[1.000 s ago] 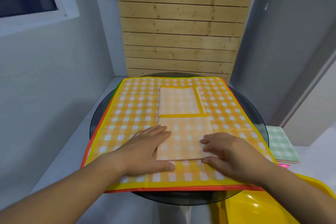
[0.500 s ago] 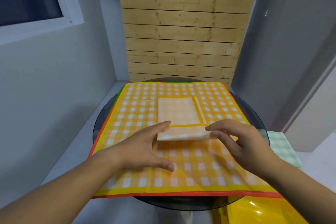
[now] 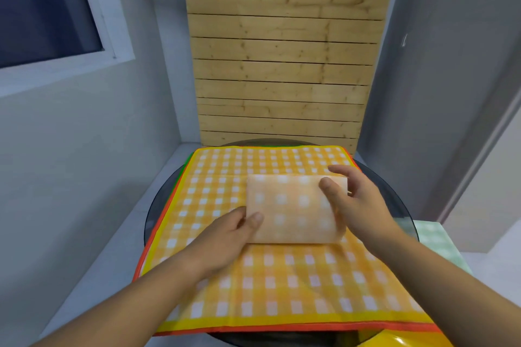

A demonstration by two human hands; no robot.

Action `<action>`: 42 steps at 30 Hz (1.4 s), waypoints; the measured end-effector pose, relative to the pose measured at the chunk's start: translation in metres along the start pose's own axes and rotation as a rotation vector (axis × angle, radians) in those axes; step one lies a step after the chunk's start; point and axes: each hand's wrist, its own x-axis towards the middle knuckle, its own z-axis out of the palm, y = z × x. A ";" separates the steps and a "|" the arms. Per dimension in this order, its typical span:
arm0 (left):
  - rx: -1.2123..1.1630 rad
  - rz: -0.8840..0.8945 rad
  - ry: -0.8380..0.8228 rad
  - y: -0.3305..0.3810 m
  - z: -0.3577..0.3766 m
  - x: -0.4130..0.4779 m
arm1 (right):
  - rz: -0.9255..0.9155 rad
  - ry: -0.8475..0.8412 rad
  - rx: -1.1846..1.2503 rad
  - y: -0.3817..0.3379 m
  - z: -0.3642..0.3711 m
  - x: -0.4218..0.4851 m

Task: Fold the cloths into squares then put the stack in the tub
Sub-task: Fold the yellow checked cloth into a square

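Folded cloth (image 3: 293, 208), pale orange check: held at the middle of a spread yellow-check cloth (image 3: 253, 290). Left hand (image 3: 225, 236) pinches its 8 o'clock corner; right hand (image 3: 358, 205) grasps its 3 o'clock edge. Below, a round glass table (image 3: 155, 214). Yellow tub (image 3: 408, 342) at 5 o'clock, green check cloth (image 3: 434, 242) at 4. Timber-slat panel (image 3: 282, 65) at 12; window (image 3: 48, 8) at 10.

Likely corner of home room: plain grey walls (image 3: 70, 163), white-framed window (image 3: 112, 36) at left, pine plank panel (image 3: 282, 65) at back, round glass desk (image 3: 158, 214) under stacked gingham cloths (image 3: 282, 290).
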 end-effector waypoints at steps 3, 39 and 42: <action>0.061 -0.005 0.069 0.001 0.001 0.012 | 0.159 -0.030 0.067 0.016 0.003 0.000; 0.804 -0.177 0.279 -0.002 0.069 0.027 | 0.092 -0.067 -0.977 0.047 0.042 -0.030; 0.838 -0.150 0.267 -0.007 0.065 0.026 | 0.062 -0.086 -0.973 0.051 0.040 -0.031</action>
